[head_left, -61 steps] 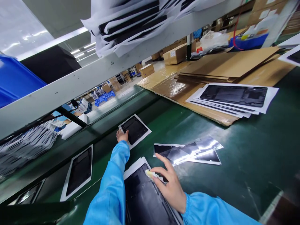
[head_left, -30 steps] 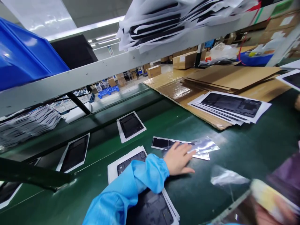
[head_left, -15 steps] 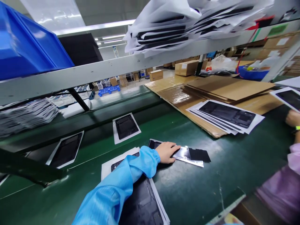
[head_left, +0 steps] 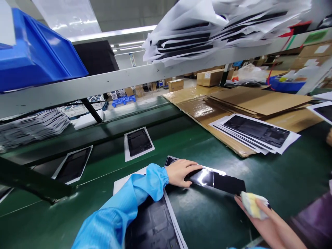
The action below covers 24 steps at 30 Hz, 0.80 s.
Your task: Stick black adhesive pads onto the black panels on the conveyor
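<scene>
My left hand (head_left: 181,172), in a light blue sleeve, spans a long dark glossy panel (head_left: 220,181) on the green bench, with thumb and fingers on its opposite edges. A bright reflection crosses the panel's middle, and its left part is hidden under the hand. My right hand (head_left: 273,221) comes in from the lower right, closed on a crumpled white and yellow cloth (head_left: 255,205) near the panel's right end. Below my left arm, dark phone-like frames (head_left: 153,224) lie on white sheets.
A blue bin (head_left: 46,48) and wrapped stacks (head_left: 186,38) sit on the shelf above. More framed sheets lie at left and centre (head_left: 140,141). A pile of panels (head_left: 256,129) rests partly on cardboard (head_left: 259,98) at right. A co-worker's purple sleeve (head_left: 313,218) shows at the right edge.
My right hand has come into view with the cloth. The panel's dark end reaches further right and lower, and my left hand has shifted slightly. The co-worker's hand has moved mostly out of view.
</scene>
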Each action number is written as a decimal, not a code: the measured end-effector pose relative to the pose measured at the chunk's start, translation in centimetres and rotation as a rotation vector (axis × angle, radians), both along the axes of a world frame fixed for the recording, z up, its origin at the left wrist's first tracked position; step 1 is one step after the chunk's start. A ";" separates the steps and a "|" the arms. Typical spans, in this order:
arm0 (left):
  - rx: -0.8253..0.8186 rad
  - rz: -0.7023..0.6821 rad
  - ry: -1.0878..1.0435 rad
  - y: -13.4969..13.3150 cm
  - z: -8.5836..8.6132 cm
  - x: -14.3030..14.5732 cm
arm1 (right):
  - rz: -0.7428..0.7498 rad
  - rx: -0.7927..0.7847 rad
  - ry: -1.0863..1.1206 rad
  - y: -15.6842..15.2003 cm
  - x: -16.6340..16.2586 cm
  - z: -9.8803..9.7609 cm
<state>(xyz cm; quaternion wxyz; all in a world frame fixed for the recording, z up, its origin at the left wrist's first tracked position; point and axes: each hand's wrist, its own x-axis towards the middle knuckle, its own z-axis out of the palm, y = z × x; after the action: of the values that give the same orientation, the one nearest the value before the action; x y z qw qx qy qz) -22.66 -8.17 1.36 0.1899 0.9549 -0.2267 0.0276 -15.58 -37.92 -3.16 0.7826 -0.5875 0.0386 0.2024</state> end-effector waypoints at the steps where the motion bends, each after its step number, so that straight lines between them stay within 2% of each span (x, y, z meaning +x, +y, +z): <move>1: 0.026 -0.001 -0.008 0.1 0.0 -0.2 | 0.034 0.008 0.063 0.7 0.2 0.2; 3: 0.102 0.020 -0.033 0.1 -0.2 -0.6 | 0.111 0.004 0.129 1.9 0.4 0.6; 6: 0.201 0.090 -0.087 -0.4 -1.3 -1.0 | 0.195 -0.009 0.090 3.6 0.2 0.7; 11: 0.318 0.306 -0.149 -2.3 -3.7 -1.6 | 0.280 0.054 0.050 6.5 -0.9 0.5; 14: 0.359 0.311 -0.173 -3.3 -4.5 -2.2 | 0.326 0.130 0.062 8.1 -1.2 0.4; 18: 0.316 0.376 -0.202 -3.3 -4.3 -2.9 | 0.384 0.202 0.073 8.8 -0.7 -0.2; 24: 0.105 0.502 -0.114 -1.9 -2.2 -3.3 | 0.375 0.192 0.067 8.6 -0.2 -1.7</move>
<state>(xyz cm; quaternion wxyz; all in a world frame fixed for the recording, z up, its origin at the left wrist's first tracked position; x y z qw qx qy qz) -25.98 -10.04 -0.85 0.1144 0.9866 0.0057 0.1159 -15.77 -29.33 -4.85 0.7820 -0.5000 -0.0650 0.3665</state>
